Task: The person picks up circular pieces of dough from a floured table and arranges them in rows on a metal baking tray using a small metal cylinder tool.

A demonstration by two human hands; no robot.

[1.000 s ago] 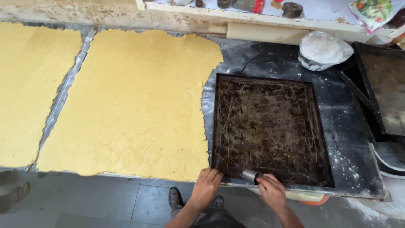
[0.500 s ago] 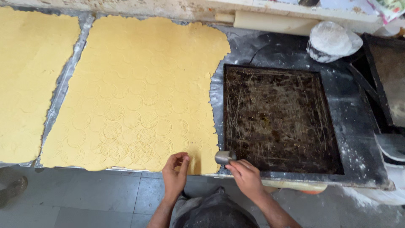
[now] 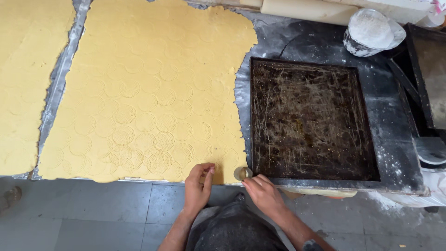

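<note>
Head view, looking straight down: the right hand [image 3: 262, 193] holds a small round metal cutter [image 3: 242, 173] at the near edge of the surface [image 3: 399, 144], its fingertips closed on the cutter's side. The cutter sits just off the near right corner of the big yellow dough sheet [image 3: 144, 88], in the narrow gap between that sheet and the dark baking tray [image 3: 311, 118]. The left hand [image 3: 199, 186] rests with curled fingers on the dough's near edge, thumb and fingers touching the sheet, holding nothing that can be seen. The dough is stamped all over with ringed circles. A second dough sheet [image 3: 28, 79] lies toward the left edge, cut off by the frame. At the far edge a rolling pin [image 3: 306, 9] and a flour tub [image 3: 371, 32] are partly out of view, as is another tray [image 3: 429, 79] at the right edge. The cutter's far side is hidden behind its rim.
</note>
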